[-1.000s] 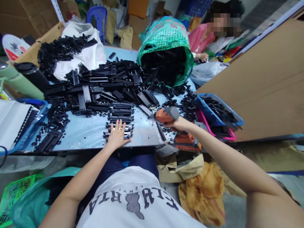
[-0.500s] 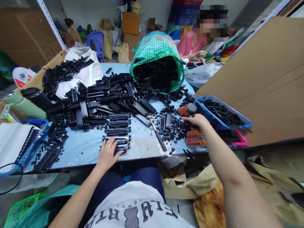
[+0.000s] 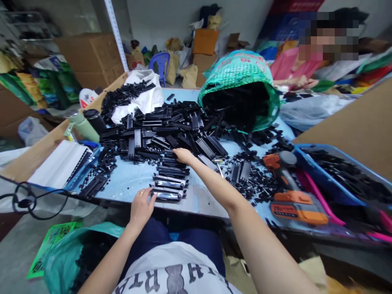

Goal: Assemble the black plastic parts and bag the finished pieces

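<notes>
The left hand point(image 3: 142, 206) is at the near left end of a row of long black plastic assemblies point(image 3: 169, 194), its grip loosely spread, thumb apart from the fingers, fingertips against the end of the nearest one. The right hand point(image 3: 183, 156) reaches to the far end of that row; its fingertips are hidden, so I cannot tell whether its grip pinches a piece. The row lies on the light blue tabletop point(image 3: 128, 179), in front of the wearer.

Beyond the row spreads a heap of black toothed strips point(image 3: 171, 118). A hammer point(image 3: 219, 161) lies partly hidden behind the right forearm. Farther right, an orange-and-black cordless drill point(image 3: 284, 175) lies on its side, the writing on its battery point(image 3: 298, 206) too small to read. Beside it stands a blue basket point(image 3: 329, 181) of black parts.

At the back, a teal woven bag point(image 3: 241, 69) gapes toward the wearer, its red printing blurred. A person in pink point(image 3: 284, 65) sits beyond it. On the wearer's white shirt point(image 3: 196, 281), large dark letters include an R and a T; folds break up the rest.
</notes>
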`<state>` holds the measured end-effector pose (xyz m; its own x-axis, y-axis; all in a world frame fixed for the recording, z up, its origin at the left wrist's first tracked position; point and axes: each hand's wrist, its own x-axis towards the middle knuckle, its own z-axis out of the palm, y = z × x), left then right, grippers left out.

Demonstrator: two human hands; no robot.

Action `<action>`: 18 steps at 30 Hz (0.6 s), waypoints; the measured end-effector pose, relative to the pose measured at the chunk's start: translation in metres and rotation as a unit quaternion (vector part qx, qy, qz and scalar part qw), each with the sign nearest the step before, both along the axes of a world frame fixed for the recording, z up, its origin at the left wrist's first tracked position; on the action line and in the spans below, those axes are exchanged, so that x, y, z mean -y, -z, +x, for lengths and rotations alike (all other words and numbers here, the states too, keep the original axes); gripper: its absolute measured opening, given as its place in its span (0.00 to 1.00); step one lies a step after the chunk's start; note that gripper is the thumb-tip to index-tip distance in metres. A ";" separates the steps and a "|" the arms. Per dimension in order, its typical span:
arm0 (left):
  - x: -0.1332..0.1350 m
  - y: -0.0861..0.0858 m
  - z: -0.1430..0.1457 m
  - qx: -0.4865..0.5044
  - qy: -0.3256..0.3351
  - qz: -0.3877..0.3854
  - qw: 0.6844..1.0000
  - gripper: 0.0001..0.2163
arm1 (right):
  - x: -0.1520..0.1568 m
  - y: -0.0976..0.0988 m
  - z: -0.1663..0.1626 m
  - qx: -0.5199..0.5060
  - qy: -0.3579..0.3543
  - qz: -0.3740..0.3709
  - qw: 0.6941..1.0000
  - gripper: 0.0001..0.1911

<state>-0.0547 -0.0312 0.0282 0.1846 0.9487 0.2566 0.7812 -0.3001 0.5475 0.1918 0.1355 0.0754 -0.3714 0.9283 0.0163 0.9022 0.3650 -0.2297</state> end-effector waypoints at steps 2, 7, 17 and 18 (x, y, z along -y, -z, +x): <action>0.017 0.000 0.001 0.099 0.000 -0.108 0.989 0.16 | -0.013 -0.004 0.001 0.011 -0.030 -0.027 0.999 0.19; 0.051 0.017 0.011 0.373 -0.033 -0.479 0.794 0.21 | -0.028 -0.012 0.011 -0.031 -0.060 -0.195 0.978 0.39; 0.072 0.022 0.041 0.764 -0.175 -0.399 0.477 0.18 | 0.065 0.033 -0.031 -0.146 0.011 -0.337 0.930 0.47; 0.077 0.022 0.043 0.777 -0.180 -0.381 0.468 0.19 | 0.077 0.033 -0.034 -0.152 0.017 -0.333 0.930 0.48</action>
